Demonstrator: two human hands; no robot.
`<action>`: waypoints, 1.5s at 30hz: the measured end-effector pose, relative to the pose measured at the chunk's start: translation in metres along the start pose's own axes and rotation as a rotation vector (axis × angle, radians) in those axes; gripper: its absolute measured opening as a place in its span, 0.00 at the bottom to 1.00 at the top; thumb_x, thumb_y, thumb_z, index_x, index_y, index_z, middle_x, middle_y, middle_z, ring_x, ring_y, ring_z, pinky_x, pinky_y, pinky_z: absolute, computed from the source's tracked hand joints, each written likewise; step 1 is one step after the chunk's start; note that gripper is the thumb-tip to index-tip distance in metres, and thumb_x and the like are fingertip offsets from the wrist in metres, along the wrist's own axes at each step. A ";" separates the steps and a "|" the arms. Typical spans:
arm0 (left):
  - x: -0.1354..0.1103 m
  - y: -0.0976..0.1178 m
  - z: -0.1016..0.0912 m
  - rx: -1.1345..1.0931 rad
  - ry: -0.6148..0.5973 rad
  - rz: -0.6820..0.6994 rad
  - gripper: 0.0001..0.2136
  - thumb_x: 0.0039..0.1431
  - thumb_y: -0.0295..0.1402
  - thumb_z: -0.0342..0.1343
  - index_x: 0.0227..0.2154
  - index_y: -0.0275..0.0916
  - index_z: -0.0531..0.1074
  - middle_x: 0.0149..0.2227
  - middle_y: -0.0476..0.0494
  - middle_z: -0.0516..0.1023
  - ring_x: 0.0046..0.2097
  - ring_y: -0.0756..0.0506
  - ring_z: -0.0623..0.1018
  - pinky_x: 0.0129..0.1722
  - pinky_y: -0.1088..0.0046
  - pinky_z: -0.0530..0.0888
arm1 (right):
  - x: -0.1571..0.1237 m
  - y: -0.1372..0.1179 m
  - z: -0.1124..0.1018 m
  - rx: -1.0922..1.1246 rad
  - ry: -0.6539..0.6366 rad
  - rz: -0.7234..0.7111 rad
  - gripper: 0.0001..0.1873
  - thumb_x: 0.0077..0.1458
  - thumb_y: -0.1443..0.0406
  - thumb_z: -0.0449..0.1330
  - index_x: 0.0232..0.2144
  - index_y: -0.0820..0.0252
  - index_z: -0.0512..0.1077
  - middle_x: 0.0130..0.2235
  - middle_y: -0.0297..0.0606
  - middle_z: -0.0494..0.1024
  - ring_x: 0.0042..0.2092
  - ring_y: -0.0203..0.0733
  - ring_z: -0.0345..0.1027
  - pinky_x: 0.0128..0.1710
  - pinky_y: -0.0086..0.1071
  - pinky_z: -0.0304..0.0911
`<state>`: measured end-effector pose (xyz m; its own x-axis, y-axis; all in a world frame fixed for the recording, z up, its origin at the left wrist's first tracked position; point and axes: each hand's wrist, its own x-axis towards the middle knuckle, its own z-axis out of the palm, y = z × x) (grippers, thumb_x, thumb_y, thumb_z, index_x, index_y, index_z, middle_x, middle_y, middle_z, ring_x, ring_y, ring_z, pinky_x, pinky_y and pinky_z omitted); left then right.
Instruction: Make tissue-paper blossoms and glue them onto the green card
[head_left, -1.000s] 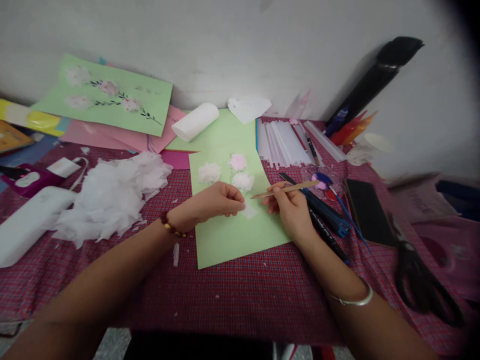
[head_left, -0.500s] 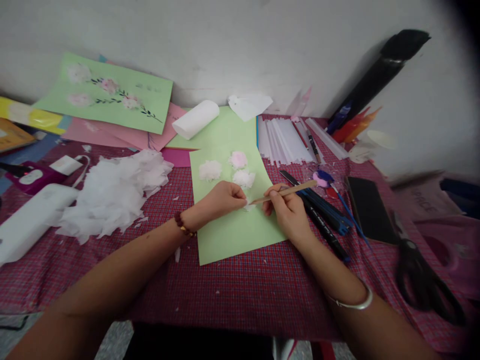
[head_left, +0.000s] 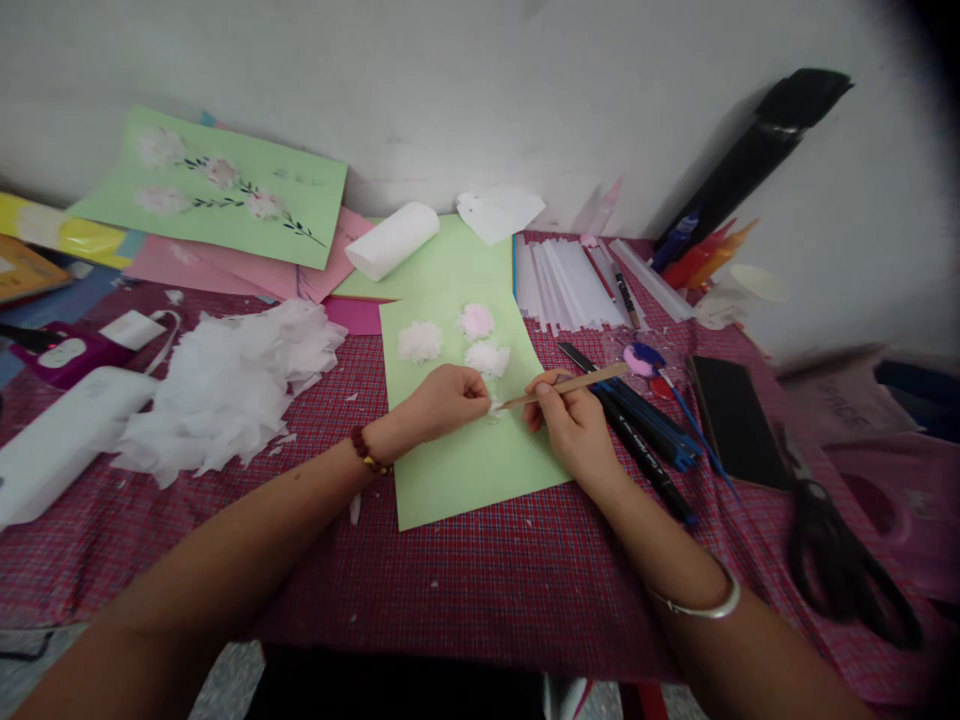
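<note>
On the plaid cloth lies a green sheet of paper [head_left: 450,460] bearing white and pale pink tissue paper flowers [head_left: 420,342]. My right hand [head_left: 574,415] pinches a thin wooden stick [head_left: 592,379], its tip pointing down-left to a small white bit [head_left: 494,410] on the sheet. My left hand [head_left: 450,402] is closed, thumb and fingers pressed together right beside that bit. Whether the fingertips hold a piece of tissue is too small to tell. Left of the sheet lies a loose heap of white tissue pieces [head_left: 225,390].
A finished-looking flower picture [head_left: 247,190] leans at the back left, near a white paper roll [head_left: 394,240]. Pens [head_left: 652,465], white strips [head_left: 570,285], a dark flat rectangle [head_left: 739,420] and black scissors [head_left: 840,560] lie on the right. A white power bank-like box [head_left: 67,440] sits far left.
Both hands stay almost in place. The stick's tip has shifted very slightly left beside my left fingertips, and the view has moved a little.
</note>
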<state>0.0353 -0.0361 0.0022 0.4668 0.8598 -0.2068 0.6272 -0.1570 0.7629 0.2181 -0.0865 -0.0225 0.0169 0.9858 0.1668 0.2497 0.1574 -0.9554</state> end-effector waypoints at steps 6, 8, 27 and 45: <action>-0.001 0.003 0.001 0.011 0.016 -0.029 0.07 0.48 0.31 0.51 0.19 0.36 0.67 0.19 0.52 0.66 0.22 0.54 0.62 0.21 0.78 0.57 | 0.001 0.002 0.000 -0.051 -0.008 0.003 0.12 0.62 0.60 0.50 0.28 0.56 0.66 0.23 0.31 0.69 0.24 0.37 0.64 0.26 0.32 0.59; -0.002 0.004 -0.002 -0.004 -0.002 -0.041 0.08 0.50 0.32 0.50 0.19 0.36 0.66 0.17 0.52 0.65 0.20 0.55 0.61 0.20 0.78 0.57 | 0.001 0.001 0.001 -0.061 -0.009 0.008 0.11 0.61 0.59 0.50 0.29 0.56 0.66 0.22 0.31 0.69 0.23 0.37 0.64 0.26 0.32 0.59; 0.008 0.010 -0.008 0.049 -0.125 0.062 0.04 0.46 0.30 0.51 0.20 0.35 0.68 0.18 0.53 0.63 0.21 0.55 0.60 0.20 0.78 0.56 | 0.004 0.003 -0.005 0.319 0.091 0.116 0.10 0.58 0.60 0.54 0.29 0.58 0.67 0.20 0.29 0.70 0.20 0.33 0.63 0.22 0.27 0.59; -0.006 0.037 -0.072 0.128 -0.031 0.083 0.08 0.53 0.32 0.52 0.24 0.34 0.71 0.20 0.51 0.65 0.22 0.55 0.61 0.22 0.77 0.56 | 0.003 0.009 -0.010 0.297 0.084 0.143 0.12 0.55 0.55 0.58 0.30 0.58 0.68 0.21 0.32 0.72 0.21 0.35 0.64 0.24 0.31 0.59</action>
<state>0.0111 -0.0123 0.0759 0.5378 0.8265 -0.1666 0.6594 -0.2892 0.6940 0.2303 -0.0825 -0.0277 0.1138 0.9929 0.0342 -0.0534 0.0404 -0.9978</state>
